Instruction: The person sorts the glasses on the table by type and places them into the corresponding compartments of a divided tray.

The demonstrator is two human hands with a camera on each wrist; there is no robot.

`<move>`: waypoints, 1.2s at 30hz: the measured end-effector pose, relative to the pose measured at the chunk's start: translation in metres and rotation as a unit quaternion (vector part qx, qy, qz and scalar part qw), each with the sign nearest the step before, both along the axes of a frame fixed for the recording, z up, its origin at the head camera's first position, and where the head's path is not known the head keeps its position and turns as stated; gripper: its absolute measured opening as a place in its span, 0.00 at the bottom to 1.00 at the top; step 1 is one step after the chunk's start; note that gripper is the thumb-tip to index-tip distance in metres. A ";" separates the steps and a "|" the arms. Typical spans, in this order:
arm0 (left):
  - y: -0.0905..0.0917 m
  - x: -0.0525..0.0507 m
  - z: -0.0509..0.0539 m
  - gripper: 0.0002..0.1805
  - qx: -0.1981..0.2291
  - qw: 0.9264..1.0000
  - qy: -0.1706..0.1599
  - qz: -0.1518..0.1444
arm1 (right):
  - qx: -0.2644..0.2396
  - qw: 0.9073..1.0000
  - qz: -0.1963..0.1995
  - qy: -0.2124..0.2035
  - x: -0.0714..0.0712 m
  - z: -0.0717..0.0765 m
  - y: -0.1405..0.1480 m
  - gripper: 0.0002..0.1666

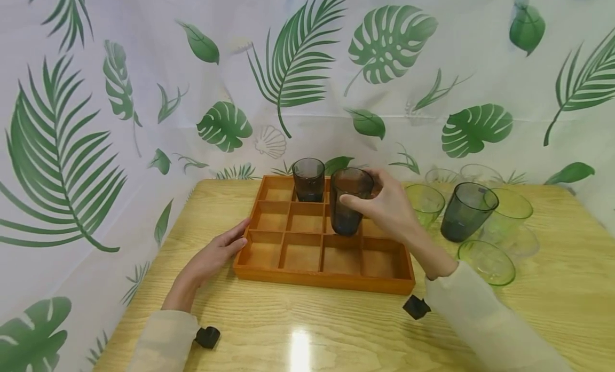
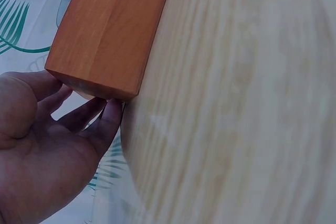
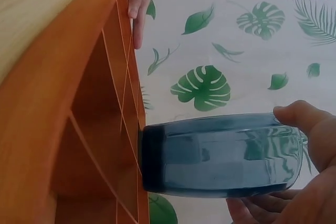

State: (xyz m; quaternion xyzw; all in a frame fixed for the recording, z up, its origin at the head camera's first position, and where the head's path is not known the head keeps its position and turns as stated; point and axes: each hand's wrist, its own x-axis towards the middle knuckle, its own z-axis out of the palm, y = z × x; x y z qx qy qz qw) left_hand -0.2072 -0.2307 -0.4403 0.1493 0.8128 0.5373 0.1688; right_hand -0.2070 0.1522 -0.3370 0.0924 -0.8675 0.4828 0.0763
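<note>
My right hand (image 1: 391,209) grips a dark grey drinking glass (image 1: 345,220) near its rim, thumb on one side and fingers on the other. The glass is upright over the middle of a wooden compartment tray (image 1: 322,279). In the right wrist view its base (image 3: 153,158) meets the tops of the dividers; whether it dips into a compartment I cannot tell. At the tray's left side, my left hand (image 1: 211,261) rests its extended fingertips and thumb against the end wall (image 2: 92,83). Another dark grey glass (image 1: 308,182) stands in a back-row compartment.
Right of the tray, a dark grey glass (image 1: 463,214) stands among green glasses (image 1: 425,201) and clear glasses (image 1: 480,173). A tilted green glass (image 1: 486,262) is nearest the right forearm. A leaf-patterned cloth (image 1: 298,110) hangs behind the wooden table (image 1: 269,329).
</note>
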 end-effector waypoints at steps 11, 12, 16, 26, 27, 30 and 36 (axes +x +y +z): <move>0.001 0.001 0.002 0.33 -0.001 1.000 -0.001 0.003 | -0.014 1.000 -0.020 -0.010 -0.041 0.000 0.001 0.47; 0.001 0.001 0.002 0.33 -0.002 1.000 -0.002 0.003 | -0.018 1.000 -0.020 -0.011 -0.046 0.000 0.002 0.48; 0.001 0.001 0.002 0.33 -0.002 1.000 -0.006 0.005 | -0.044 0.999 -0.014 -0.014 -0.063 0.002 0.005 0.48; 0.001 -0.002 0.000 0.33 0.003 1.000 -0.006 0.008 | -0.047 0.998 -0.017 -0.027 -0.088 0.005 0.002 0.45; 0.001 -0.002 0.000 0.33 0.003 1.000 -0.006 0.009 | -0.045 0.998 -0.017 -0.028 -0.089 0.005 0.002 0.44; 0.001 -0.002 0.000 0.33 0.000 1.000 -0.007 0.009 | -0.040 0.999 -0.019 -0.031 -0.091 0.002 0.002 0.42; 0.001 -0.001 0.000 0.32 -0.003 1.000 -0.006 0.011 | -0.025 0.999 -0.022 -0.036 -0.095 -0.004 0.001 0.43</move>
